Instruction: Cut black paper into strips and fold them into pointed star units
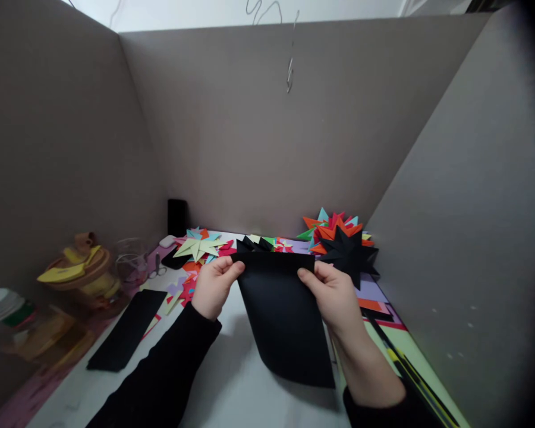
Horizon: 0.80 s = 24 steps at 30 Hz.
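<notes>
Black sleeves [156, 374] fill the bottom of the head view. Apart from each other, the left hand [216, 282] and right hand [334, 294] each pinch an upper corner of a black paper sheet [285, 315], hanging curved over the white desk [223, 380]. Beyond it, a black paper star [351, 254] and pale yellow star [198, 246] are already folded; the held sheet looks barely worked, its panel smooth, without creased points.
</notes>
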Motion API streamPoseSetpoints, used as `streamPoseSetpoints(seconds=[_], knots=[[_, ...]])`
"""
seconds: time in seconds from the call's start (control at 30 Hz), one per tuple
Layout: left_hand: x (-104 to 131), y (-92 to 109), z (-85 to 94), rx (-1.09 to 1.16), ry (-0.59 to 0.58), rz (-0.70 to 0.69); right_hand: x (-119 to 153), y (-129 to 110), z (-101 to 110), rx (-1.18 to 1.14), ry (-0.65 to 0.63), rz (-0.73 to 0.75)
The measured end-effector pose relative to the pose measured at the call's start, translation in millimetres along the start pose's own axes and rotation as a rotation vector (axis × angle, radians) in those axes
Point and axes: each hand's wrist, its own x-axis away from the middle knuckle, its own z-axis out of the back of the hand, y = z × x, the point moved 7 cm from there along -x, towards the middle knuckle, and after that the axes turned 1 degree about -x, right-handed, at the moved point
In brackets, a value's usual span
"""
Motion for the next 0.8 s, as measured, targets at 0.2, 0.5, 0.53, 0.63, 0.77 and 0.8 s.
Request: streamPoseSetpoints(seconds=[0.2,0.5,0.53,0.63,0.77,0.8], knots=[[4,0,-10.7,-0.052,-0.098,0.023,-1,-4,8,0.072,0.075,0.05],[5,-8,-13.1,-0.052,-0.121,0.05,-5,8,7,-0.135,0.069,0.018],[5,-7,-14.0,-0.072,-0.121,0.052,-5,9,8,-0.137,0.075,0.019],[5,-6,-8.6,-0.114,-0.019,0.041,-7,11,9,-0.168,0.072,0.023],[6,-14,-17.6,-0.044,-0.126,0.078,-9,10,15,-0.192,0.121,0.065],[6,-16,-20.5,-0.049,-0.163,0.079,-9,9,17,-0.192,0.139,0.071]])
